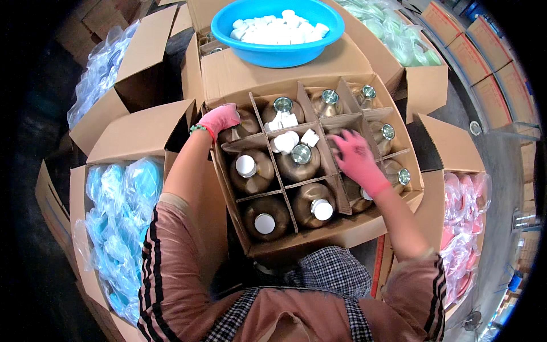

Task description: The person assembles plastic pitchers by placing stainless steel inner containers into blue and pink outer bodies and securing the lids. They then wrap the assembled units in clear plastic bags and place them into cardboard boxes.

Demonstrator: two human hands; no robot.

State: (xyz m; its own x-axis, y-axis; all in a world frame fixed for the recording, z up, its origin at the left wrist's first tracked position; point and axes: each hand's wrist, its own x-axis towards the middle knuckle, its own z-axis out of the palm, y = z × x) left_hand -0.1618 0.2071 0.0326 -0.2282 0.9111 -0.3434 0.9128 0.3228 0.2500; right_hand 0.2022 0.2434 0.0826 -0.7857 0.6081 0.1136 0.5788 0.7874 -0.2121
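Note:
A divided cardboard box holds several large round glass bottles, each in its own compartment. My left hand, in a pink glove, closes over the top of a bottle in the far left compartment and hides its neck. My right hand, also gloved in pink, reaches over a compartment right of the middle; motion smears its fingers, and what they touch is hidden. White screw caps lie loose around the necks of two bottles in the middle column. Other white caps, such as this one, sit on bottles at the left and near side.
A blue basin full of white caps stands beyond the box. Open cartons hold plastic-wrapped blue, pink and green items. A raised cardboard flap stands at the left. Stacked cartons line the far right.

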